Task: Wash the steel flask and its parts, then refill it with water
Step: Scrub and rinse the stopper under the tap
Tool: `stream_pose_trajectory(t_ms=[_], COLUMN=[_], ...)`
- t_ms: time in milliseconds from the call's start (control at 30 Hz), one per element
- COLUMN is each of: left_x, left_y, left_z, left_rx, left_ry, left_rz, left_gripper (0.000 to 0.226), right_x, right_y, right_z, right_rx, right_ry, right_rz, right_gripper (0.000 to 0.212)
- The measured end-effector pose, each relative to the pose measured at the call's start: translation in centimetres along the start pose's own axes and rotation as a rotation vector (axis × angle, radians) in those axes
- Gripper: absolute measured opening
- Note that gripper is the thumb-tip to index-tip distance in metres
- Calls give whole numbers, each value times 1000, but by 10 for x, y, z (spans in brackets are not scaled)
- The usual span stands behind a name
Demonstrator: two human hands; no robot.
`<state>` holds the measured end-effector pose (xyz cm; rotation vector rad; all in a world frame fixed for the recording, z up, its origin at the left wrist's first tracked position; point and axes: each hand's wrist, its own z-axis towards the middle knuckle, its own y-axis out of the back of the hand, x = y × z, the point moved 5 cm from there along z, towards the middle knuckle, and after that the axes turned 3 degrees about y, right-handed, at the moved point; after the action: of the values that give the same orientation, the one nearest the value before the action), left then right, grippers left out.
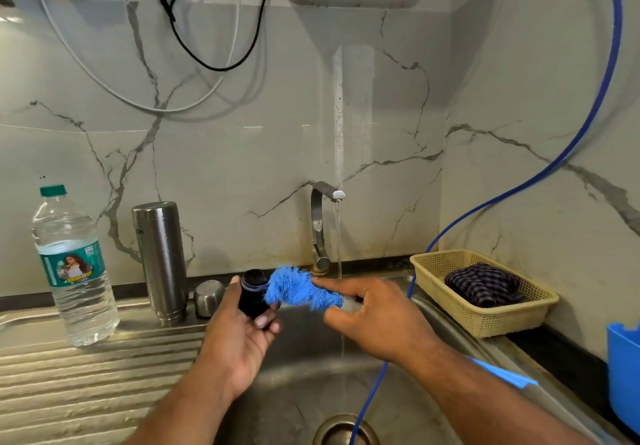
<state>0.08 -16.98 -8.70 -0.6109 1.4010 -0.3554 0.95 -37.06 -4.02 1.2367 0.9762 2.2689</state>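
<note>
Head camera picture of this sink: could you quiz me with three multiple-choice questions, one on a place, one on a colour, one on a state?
1. Where does the steel flask stand?
A. in the basin
B. on the ribbed drainboard, left of the tap
C. in the basket

2. What colour are the bristles of the brush in the right hand?
A. red
B. blue
C. white

3. The tap is:
A. running
B. off
C. covered by a cloth

Answers: 1 B, it stands beside the plastic water bottle; 2 B, blue bristles show against the black stopper; 3 A, a water stream falls from the spout.
</note>
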Motion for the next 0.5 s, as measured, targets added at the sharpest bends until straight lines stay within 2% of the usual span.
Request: stream_pose_trajectory(t_ms=[167,500], left_x=[4,2], left_y=[-7,2], left_z=[1,2], left_rx=[77,49], left_ry=[29,40], left_rz=[91,195], left_gripper=[49,47], right_x=[-8,-10], right_y=[-3,-8], right_z=[3,4], right_rx=[-23,-5], right_ry=[-16,5], right_rz=[39,130], right_gripper=[49,50])
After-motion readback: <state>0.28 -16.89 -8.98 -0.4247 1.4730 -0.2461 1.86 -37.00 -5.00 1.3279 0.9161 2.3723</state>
